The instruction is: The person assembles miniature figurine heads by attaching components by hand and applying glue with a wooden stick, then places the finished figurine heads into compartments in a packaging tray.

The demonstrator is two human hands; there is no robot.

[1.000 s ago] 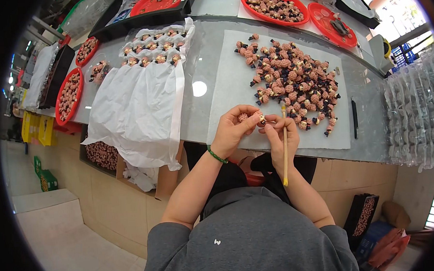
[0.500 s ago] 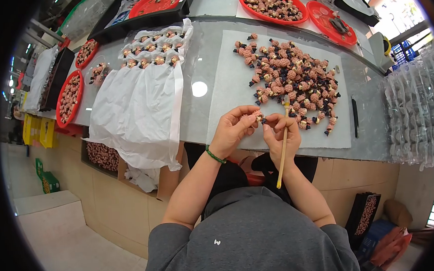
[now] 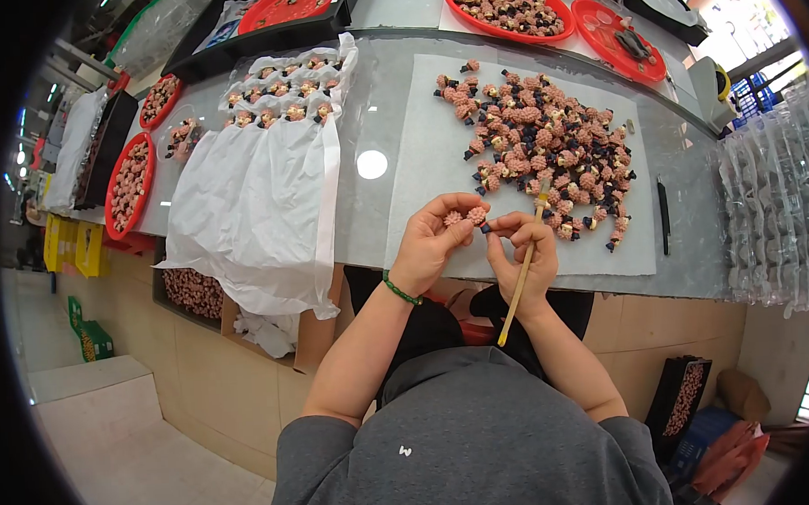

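Pink bead-like pieces (image 3: pixel 464 217), two of them side by side, sit pinched in the fingertips of the left hand (image 3: pixel 433 242), raised just over the near edge of the desk (image 3: pixel 376 127). That grip is narrow and closed on the pieces. The right hand (image 3: pixel 524 254), touching or nearly touching the left at the fingertips, has its grip closed around a thin wooden stick (image 3: pixel 521 276), and its thumb and forefinger also appear to nip a small dark part just right of the pink pieces; the detail is too small to confirm.

Step in hand, as judged: fitting or working one small piece held between both hands, with the stick parked in the right hand, not applied. The next move calls for fine fingertip alignment of the dark part with the pink pieces, and a steady left hold.

Orientation: the stick's long axis runs diagonally, its upper end pointing away and right of the grip towards the heap, its lower end pointing back towards the person's body, past the desk edge. The pink pair lies roughly left to right across the left fingertips.

Beyond the grip, a heap of pink and dark pieces (image 3: pixel 544 147) rests on a white sheet (image 3: pixel 419 162). Left of the grip, a white bag (image 3: pixel 258 196) drapes over the desk edge.
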